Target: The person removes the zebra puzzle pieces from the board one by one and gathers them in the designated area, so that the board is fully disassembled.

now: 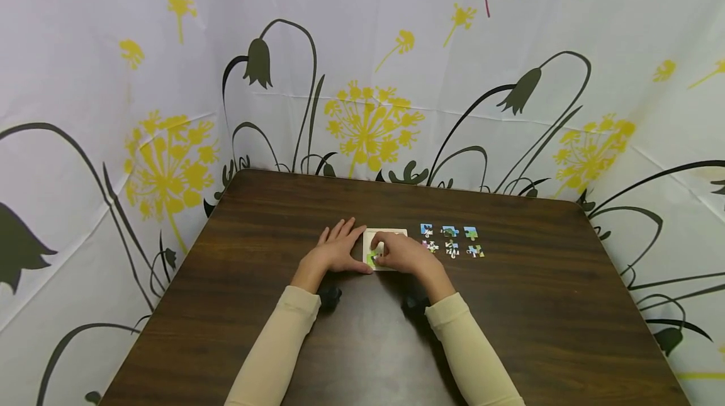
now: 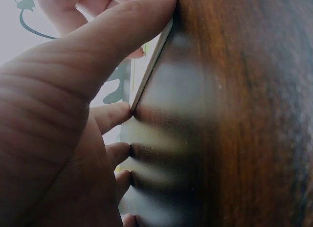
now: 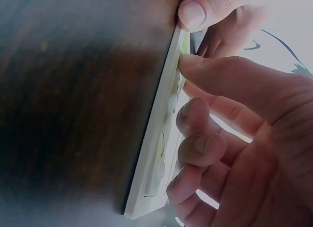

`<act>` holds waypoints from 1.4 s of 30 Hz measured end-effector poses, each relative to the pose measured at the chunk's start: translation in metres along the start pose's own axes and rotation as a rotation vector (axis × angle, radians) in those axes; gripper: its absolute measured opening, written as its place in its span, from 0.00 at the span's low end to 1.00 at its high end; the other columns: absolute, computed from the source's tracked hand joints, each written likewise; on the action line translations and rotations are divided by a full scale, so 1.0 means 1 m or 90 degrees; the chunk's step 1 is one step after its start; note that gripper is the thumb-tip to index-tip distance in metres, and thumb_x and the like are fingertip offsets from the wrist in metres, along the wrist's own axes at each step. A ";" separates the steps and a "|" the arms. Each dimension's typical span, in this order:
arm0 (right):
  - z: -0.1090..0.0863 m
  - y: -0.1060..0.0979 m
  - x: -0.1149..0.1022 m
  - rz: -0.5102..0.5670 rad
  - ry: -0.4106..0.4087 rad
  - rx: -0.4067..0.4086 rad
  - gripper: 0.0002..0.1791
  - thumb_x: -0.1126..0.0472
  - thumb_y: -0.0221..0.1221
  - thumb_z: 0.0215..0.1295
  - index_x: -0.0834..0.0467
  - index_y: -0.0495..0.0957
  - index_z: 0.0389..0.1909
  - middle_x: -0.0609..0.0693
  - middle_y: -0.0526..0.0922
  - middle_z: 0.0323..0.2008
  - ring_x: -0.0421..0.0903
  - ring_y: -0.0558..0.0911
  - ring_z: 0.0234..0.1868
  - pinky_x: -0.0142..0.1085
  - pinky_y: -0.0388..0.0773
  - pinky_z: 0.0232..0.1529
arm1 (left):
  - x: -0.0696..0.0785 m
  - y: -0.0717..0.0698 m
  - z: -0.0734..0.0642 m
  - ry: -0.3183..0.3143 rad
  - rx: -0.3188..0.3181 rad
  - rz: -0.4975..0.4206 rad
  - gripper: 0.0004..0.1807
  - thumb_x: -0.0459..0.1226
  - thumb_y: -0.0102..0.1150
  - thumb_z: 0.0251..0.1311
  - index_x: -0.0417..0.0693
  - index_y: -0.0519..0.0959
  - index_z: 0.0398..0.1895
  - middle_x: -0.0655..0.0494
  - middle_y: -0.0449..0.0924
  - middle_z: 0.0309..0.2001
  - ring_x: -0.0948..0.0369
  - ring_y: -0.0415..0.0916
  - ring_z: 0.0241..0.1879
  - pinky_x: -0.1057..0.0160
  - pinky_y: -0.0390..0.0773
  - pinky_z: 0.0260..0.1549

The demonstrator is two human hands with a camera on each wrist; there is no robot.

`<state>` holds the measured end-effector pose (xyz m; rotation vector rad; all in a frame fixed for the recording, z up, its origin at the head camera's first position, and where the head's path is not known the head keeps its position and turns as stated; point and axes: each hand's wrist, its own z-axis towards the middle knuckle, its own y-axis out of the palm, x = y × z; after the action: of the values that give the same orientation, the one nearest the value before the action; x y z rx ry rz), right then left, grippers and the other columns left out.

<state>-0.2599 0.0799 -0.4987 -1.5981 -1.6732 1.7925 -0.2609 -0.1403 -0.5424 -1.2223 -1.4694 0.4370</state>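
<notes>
A small pale puzzle tray [image 1: 391, 230] lies flat on the dark table between the two hands. My left hand [image 1: 334, 253] spreads along its left side; the thumb touches the near left corner and the index finger the far left one, as the left wrist view shows along the tray edge [image 2: 150, 65]. Over the tray bends my right hand [image 1: 409, 253], with thumb and index finger at a green puzzle piece [image 1: 371, 259] by the left side. The right wrist view shows the thumb tip on the tray and the other fingers curled; the index fingertip is largely hidden.
Loose puzzle pieces [image 1: 471, 233], several in two rows, lie on the table [image 1: 538, 305] right of the tray. A black wrist device [image 1: 330, 298] sits under the left wrist, another [image 1: 415, 305] under the right. Behind the table hangs a flowered white curtain [image 1: 362, 47].
</notes>
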 end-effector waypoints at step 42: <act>0.005 0.007 0.019 0.138 -0.052 -0.048 0.22 0.59 0.71 0.69 0.56 0.69 0.55 0.46 0.78 0.25 0.41 0.73 0.23 0.33 0.69 0.28 | 0.000 0.000 -0.001 0.003 0.003 0.001 0.65 0.68 0.75 0.54 0.61 0.51 0.90 0.49 0.34 0.90 0.45 0.29 0.89 0.33 0.30 0.84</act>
<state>-0.2676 0.0892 -0.5156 -1.8235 -1.6765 1.9421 -0.2597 -0.1404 -0.5420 -1.2201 -1.4622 0.4381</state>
